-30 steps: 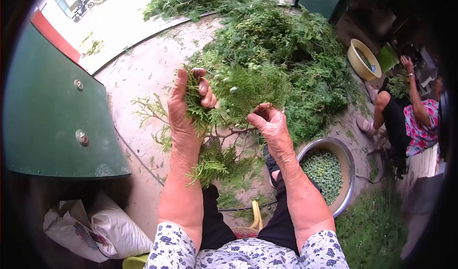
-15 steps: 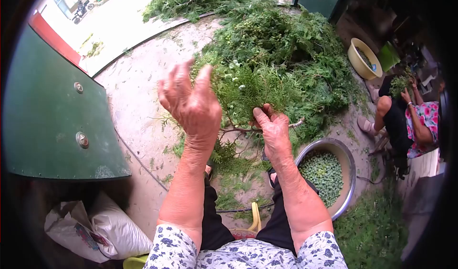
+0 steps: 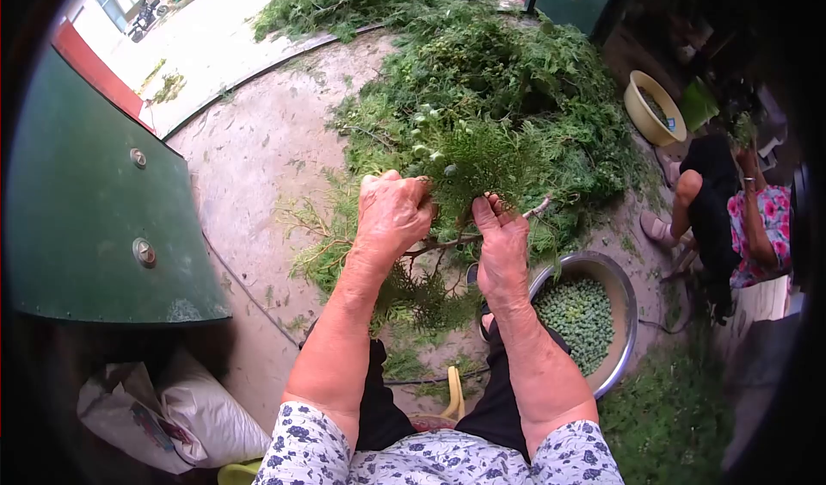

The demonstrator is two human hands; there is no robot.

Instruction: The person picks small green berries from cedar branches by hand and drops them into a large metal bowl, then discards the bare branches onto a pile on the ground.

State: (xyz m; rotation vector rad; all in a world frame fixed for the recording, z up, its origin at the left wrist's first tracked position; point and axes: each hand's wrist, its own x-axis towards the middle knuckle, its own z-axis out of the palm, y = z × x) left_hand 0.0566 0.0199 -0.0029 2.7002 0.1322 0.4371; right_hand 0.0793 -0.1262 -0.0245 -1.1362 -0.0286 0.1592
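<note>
My right hand point(image 3: 501, 242) pinches a leafy evergreen branch point(image 3: 482, 162) between thumb and fingers. Its bare brown stem sticks out to the right past that hand, and pale green cones show near the top of its foliage. At the branch's left side my left hand point(image 3: 396, 214) is closed, its curled fingers against the foliage and the fingertips hidden. Beside my right forearm stands a metal-rimmed basin point(image 3: 635, 313) holding many small green cones point(image 3: 581, 321).
A large heap of cut evergreen branches point(image 3: 551, 98) lies ahead. At right a seated person in a floral top point(image 3: 761, 222) handles greenery near a yellow basin point(image 3: 641, 111). A green door point(image 3: 103, 218) and white sacks point(image 3: 206, 407) are at left; a cable point(image 3: 245, 289) crosses the floor.
My left hand was raised with fingers spread; it has come down and right to the branch and closed. My right hand keeps its pinch, almost in place.
</note>
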